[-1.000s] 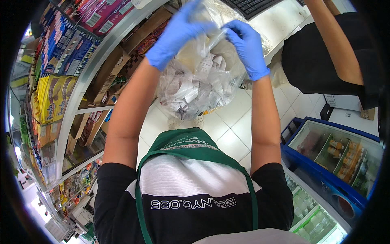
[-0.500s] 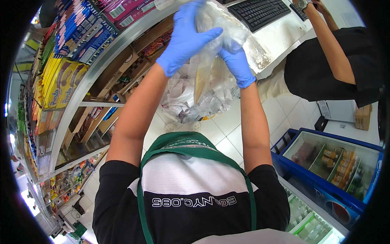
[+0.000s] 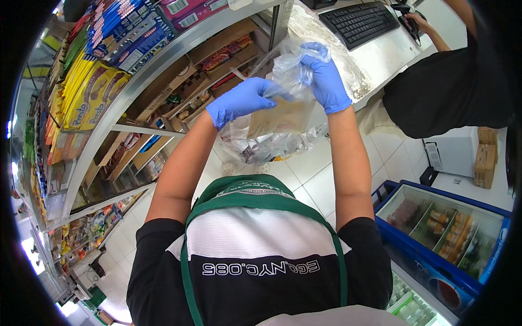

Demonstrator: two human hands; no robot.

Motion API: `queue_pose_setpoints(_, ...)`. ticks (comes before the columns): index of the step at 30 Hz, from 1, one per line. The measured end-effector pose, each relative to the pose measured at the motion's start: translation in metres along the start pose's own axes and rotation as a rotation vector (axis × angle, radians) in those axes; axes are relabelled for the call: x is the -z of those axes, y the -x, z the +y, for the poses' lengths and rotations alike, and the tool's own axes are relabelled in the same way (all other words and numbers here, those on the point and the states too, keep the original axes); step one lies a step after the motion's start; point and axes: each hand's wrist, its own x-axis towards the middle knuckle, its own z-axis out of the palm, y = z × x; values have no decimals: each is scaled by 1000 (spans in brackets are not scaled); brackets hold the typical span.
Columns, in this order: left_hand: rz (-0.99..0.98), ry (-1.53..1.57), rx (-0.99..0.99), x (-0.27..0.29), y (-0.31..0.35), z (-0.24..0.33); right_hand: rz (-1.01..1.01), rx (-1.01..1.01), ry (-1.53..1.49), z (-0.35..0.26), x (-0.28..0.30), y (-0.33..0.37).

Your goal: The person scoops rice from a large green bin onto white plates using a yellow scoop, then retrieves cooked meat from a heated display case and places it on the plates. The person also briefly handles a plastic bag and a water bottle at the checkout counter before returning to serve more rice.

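Bag point(image 3: 304, 142) clear, bulging, ahead of you between shelf point(image 3: 136, 80) and counter point(image 3: 391, 51). Long axis runs near to far, leaning a little right at the far end. Gathered neck point(image 3: 291, 76) points far; rounded belly points near, toward your shoes point(image 3: 262, 167). Whether its base rests on the floor point(image 3: 310, 168) or hangs clear, cannot tell. White papers point(image 3: 258, 148) crumpled in the belly; a flat tan patch point(image 3: 283, 118) shows in the middle.

Against half a second ago: your left hand point(image 3: 242, 103) has dropped nearer and now sits on the near side of your right hand point(image 3: 324, 79); then it was the farther of the two. Tan patch shows broad, where it was a narrow strip. The co-worker's hand point(image 3: 417, 23) now has a dark device point(image 3: 409, 24) beside the keyboard point(image 3: 359, 24).

Neck lies between your hands, closer to the right; belly sits below and nearer than both. Right hand: fingers curled, closed on bunched plastic at the neck. Left hand: fingers stretched right, thumb apart, half open at the bag's left side; fingertips blurred against the plastic, so cannot tell if they grip it. Both gloved in blue.
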Motion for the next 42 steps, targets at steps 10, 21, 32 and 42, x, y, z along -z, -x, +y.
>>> queue_pose_setpoints(10,695,61,-263,-13,1,-9,-499,-420,-470,79,59,49)
queue_pose_setpoints(21,954,326,-79,-46,-1,-69,-20,-63,-445,163,22,115)
queue_pose_setpoints(32,1238,663,-44,-20,97,-112,-98,-227,-351,131,-83,49)
queue_pose_setpoints(42,1712,437,378,-128,341,-116,-449,119,279,227,-269,-89)
